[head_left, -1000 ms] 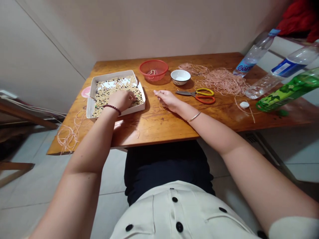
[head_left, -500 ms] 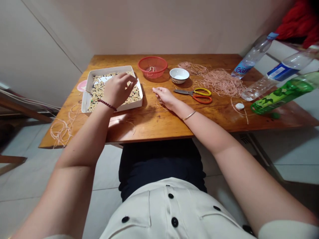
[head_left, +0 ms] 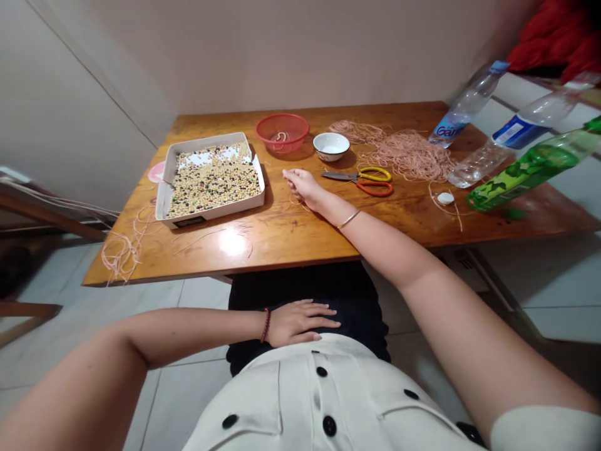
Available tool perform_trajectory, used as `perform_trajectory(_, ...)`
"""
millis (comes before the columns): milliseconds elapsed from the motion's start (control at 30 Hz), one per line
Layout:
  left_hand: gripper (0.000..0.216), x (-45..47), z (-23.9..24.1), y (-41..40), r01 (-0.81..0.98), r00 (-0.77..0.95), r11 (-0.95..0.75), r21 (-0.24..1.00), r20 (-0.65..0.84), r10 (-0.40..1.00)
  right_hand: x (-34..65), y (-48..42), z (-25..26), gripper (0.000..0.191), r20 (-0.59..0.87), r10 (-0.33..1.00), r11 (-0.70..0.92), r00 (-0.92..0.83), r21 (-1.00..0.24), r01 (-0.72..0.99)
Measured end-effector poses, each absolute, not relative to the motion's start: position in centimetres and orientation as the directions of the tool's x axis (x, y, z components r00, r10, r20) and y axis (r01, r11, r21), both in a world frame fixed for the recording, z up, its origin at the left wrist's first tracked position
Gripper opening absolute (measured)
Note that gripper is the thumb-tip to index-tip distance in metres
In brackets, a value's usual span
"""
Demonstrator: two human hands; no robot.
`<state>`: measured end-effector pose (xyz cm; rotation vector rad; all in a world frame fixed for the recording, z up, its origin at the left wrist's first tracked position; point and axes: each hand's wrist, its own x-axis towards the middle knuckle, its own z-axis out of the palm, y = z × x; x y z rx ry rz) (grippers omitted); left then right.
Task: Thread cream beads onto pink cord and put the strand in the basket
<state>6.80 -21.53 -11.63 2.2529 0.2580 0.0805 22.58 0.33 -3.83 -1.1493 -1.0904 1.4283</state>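
Note:
My left hand (head_left: 300, 322) lies flat on my dark-clothed lap, fingers spread, holding nothing. Resting over the table, my right hand (head_left: 304, 186) is closed in a pinch, and a thin cord (head_left: 295, 200) loops out beneath it. What sits at its fingertips is too small to make out. Left of that hand stands a white box (head_left: 211, 219) of small beads (head_left: 216, 181), mostly cream with dark ones among them. Scissors (head_left: 361, 178) with one yellow and one orange handle lie just right of the hand.
Behind my right hand are a red plastic basket (head_left: 282, 134) and a small white bowl (head_left: 331, 147). Pink cord (head_left: 404, 153) lies heaped to the right, beside several plastic bottles (head_left: 530, 166) and a white cap (head_left: 446, 198). More cord (head_left: 122, 254) tangles at the table's left edge.
My left hand has left the bead box and come down to my lap, its fingers now spread. My right hand keeps its pinch in nearly the same place.

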Motion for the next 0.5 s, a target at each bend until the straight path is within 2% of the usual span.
perform_trajectory(100, 0.056, 7.5, -11.5, -21.2, 0.21, 0.966, -0.523, 0.826, -0.091, 0.244, 22.6, 0.4, -3.9, 0.023, -0.14, 0.986, -0.153, -0.087, -0.972, -0.178)
perform_trajectory(267, 0.041, 7.5, -8.4, -19.4, 0.182, 0.971, -0.431, 0.884, -0.093, 0.218, 22.0, 0.3, -4.1, 0.026, -0.14, 0.984, -0.153, -0.109, -0.98, -0.125)
perform_trajectory(367, 0.047, 4.4, -3.8, -17.0, 0.184, 0.982, -0.6, 0.778, -0.128, 0.135, 21.6, 0.5, -4.1, 0.024, -0.161, 0.982, -0.166, -0.095, -0.985, -0.041)
perform_trajectory(400, 0.054, 2.7, -2.4, -16.0, 0.194, 0.981, -0.69, 0.697, -0.131, 0.143, 21.5, 0.6, -4.0, 0.024, -0.143, 0.987, -0.142, -0.076, -0.99, 0.023)
perform_trajectory(433, 0.063, 0.8, -1.3, -15.0, 0.218, 0.975, -0.758, 0.615, -0.115, 0.188, 21.4, 0.5, -3.8, 0.024, -0.104, 0.993, -0.097, -0.065, -0.99, 0.102)
perform_trajectory(500, 0.076, -3.4, -0.4, -12.6, 0.379, 0.911, -0.828, 0.413, -0.01, 0.412, 21.4, 0.3, -3.3, 0.026, -0.04, 0.998, -0.026, -0.043, -0.957, 0.289)
